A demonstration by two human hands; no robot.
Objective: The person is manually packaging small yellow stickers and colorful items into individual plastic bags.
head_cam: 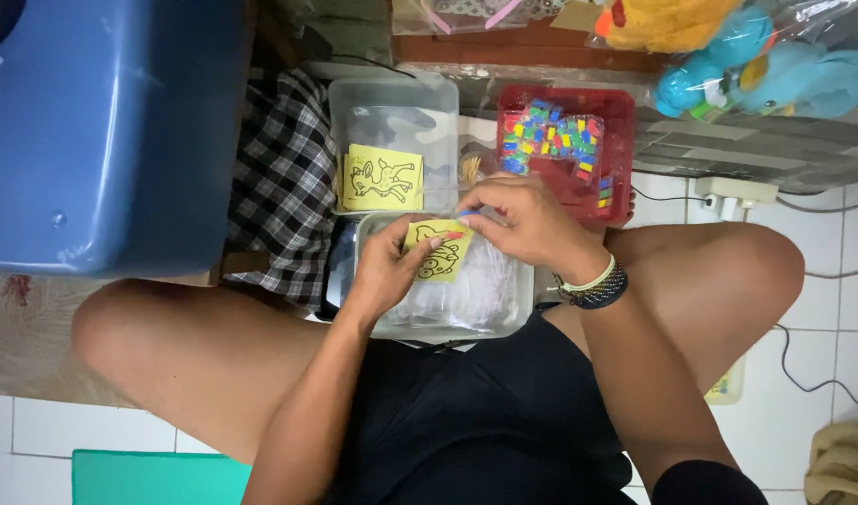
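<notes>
Three containers lie before us: a clear plastic tub holding one yellow animal-outline card, a red plastic tray of many small coloured pieces, and a clear lap tub of transparent sleeves. Over the lap tub, our left hand pinches a second yellow outline card, while our right hand's fingers close on its top edge.

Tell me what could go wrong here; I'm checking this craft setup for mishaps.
The yellow card is held between the left hand and right hand over the clear tub on the lap; a knee shift might tip that tub. The red tray of small coloured pieces sits just beyond the right hand, so a stray elbow could scatter them.
</notes>
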